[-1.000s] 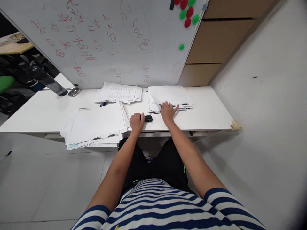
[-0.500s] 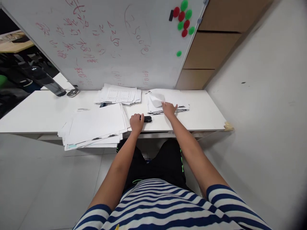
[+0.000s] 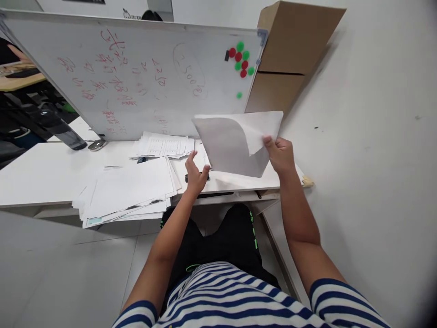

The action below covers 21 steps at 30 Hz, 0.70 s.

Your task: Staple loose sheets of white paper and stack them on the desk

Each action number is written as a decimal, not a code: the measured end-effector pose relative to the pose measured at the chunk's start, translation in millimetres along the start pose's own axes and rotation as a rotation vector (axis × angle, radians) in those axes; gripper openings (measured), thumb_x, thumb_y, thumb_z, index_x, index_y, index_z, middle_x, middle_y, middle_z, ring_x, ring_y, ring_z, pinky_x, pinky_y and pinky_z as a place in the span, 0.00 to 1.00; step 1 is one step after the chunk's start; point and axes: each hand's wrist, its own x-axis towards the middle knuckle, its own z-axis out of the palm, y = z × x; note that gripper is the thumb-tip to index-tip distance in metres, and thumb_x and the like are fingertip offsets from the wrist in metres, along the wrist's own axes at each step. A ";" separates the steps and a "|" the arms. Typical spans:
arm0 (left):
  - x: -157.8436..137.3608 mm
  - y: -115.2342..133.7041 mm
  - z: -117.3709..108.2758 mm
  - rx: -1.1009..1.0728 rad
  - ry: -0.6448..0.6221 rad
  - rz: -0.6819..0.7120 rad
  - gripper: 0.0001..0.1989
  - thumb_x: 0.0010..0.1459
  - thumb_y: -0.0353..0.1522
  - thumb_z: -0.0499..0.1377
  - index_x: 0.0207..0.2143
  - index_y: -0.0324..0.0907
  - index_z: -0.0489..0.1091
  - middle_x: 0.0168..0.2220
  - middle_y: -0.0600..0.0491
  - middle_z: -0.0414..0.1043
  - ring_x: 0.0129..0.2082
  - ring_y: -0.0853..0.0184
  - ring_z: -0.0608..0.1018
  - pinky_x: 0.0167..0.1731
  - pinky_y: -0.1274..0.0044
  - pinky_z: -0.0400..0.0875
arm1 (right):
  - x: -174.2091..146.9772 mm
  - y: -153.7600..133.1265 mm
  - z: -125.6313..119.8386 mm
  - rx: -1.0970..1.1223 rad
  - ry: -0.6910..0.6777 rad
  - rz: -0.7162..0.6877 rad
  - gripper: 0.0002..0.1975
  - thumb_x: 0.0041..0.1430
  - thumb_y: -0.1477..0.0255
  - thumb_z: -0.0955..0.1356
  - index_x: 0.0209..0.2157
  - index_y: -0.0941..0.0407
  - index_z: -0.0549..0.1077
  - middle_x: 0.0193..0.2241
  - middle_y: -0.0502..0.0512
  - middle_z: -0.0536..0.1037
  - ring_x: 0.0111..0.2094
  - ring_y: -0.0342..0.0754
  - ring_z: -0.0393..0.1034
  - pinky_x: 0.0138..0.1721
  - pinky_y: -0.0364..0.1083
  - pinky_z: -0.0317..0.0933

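Observation:
My right hand [image 3: 280, 154] pinches the right edge of a white paper sheet [image 3: 228, 143], raised above the table in front of the whiteboard. One corner of the sheet curls over towards the thumb; whether it is a single sheet cannot be made out. My left hand [image 3: 197, 175] is open, its thumb and fingers apart, just left of the raised sheet. Under that hand lies a black stapler [image 3: 187, 178], mostly covered by it. The raised sheet hides most of the paper behind it on the table.
A large fanned paper stack [image 3: 129, 187] overhangs the front edge of the white table [image 3: 44, 175]. Behind it lies a smaller printed stack [image 3: 164, 146]. A mouse [image 3: 97, 145] and a dark bottle [image 3: 64, 132] are at left. The whiteboard [image 3: 136, 59] and cardboard boxes [image 3: 297, 41] stand behind.
My right hand has lifted the paper off the right-hand pile and moved right and up with it. My left hand has let go of the stapler and opened. The camera view has tilted up.

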 end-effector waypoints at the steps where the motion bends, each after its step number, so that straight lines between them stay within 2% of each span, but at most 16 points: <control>1: 4.7 16.2 -4.0 -0.135 -0.086 -0.019 0.32 0.63 0.50 0.56 0.64 0.48 0.53 0.62 0.41 0.62 0.64 0.56 0.65 0.57 0.64 0.64 | -3.5 -1.4 -5.1 0.012 0.012 0.007 0.31 0.51 0.39 0.66 0.19 0.54 0.62 0.18 0.48 0.62 0.22 0.42 0.57 0.21 0.44 0.52; 3: 12.9 42.2 -11.6 -0.375 -0.275 -0.095 0.27 0.62 0.50 0.56 0.59 0.48 0.62 0.55 0.45 0.71 0.56 0.59 0.73 0.51 0.68 0.69 | -10.0 -0.2 -11.1 0.027 0.043 0.017 0.31 0.51 0.38 0.66 0.19 0.53 0.62 0.18 0.48 0.61 0.22 0.42 0.57 0.22 0.45 0.53; 5: 17.2 56.4 -17.3 -0.510 -0.359 -0.188 0.22 0.60 0.49 0.59 0.50 0.46 0.69 0.47 0.48 0.76 0.48 0.61 0.77 0.46 0.70 0.72 | -16.1 4.8 -12.9 0.033 0.087 0.024 0.32 0.51 0.38 0.65 0.19 0.53 0.60 0.18 0.48 0.60 0.22 0.43 0.59 0.22 0.45 0.54; 8: 16.0 60.2 -20.8 -0.537 -0.253 -0.287 0.19 0.56 0.47 0.63 0.41 0.44 0.73 0.40 0.52 0.77 0.39 0.64 0.78 0.38 0.74 0.73 | -26.2 15.9 -10.3 0.068 0.132 0.017 0.33 0.55 0.36 0.59 0.19 0.53 0.61 0.18 0.49 0.62 0.23 0.45 0.63 0.24 0.46 0.59; 10: 13.6 58.4 -19.9 -0.555 -0.151 -0.321 0.18 0.54 0.46 0.66 0.39 0.43 0.74 0.37 0.53 0.77 0.36 0.67 0.77 0.36 0.76 0.72 | -33.9 23.1 -5.3 0.137 0.097 -0.001 0.33 0.55 0.36 0.59 0.22 0.53 0.67 0.21 0.52 0.69 0.27 0.47 0.68 0.28 0.48 0.64; 13: 12.5 59.5 -15.8 -0.669 -0.051 -0.346 0.17 0.52 0.45 0.68 0.38 0.43 0.75 0.36 0.54 0.77 0.35 0.68 0.77 0.37 0.76 0.72 | -44.3 31.9 5.6 0.239 -0.012 0.032 0.28 0.51 0.42 0.69 0.34 0.55 0.76 0.32 0.56 0.79 0.38 0.51 0.74 0.38 0.50 0.69; 16: 14.3 66.3 -11.5 -0.783 0.022 -0.335 0.19 0.50 0.44 0.69 0.38 0.42 0.75 0.36 0.53 0.78 0.36 0.68 0.78 0.40 0.75 0.73 | -49.5 39.8 16.5 0.368 -0.078 0.151 0.27 0.48 0.50 0.75 0.43 0.55 0.78 0.40 0.56 0.82 0.43 0.54 0.76 0.45 0.53 0.70; 18: 15.8 69.3 -8.1 -0.829 0.028 -0.313 0.19 0.49 0.44 0.70 0.39 0.43 0.75 0.37 0.53 0.78 0.38 0.66 0.79 0.42 0.73 0.73 | -49.9 46.6 22.7 0.454 -0.088 0.221 0.25 0.48 0.53 0.76 0.42 0.56 0.79 0.42 0.56 0.82 0.44 0.54 0.76 0.48 0.54 0.70; 21: 16.3 61.4 2.0 -0.860 -0.062 -0.318 0.20 0.49 0.44 0.70 0.41 0.43 0.75 0.41 0.52 0.79 0.43 0.63 0.79 0.47 0.70 0.72 | -51.4 61.0 34.1 0.491 -0.077 0.296 0.24 0.47 0.55 0.77 0.41 0.57 0.80 0.42 0.58 0.83 0.46 0.55 0.76 0.51 0.55 0.68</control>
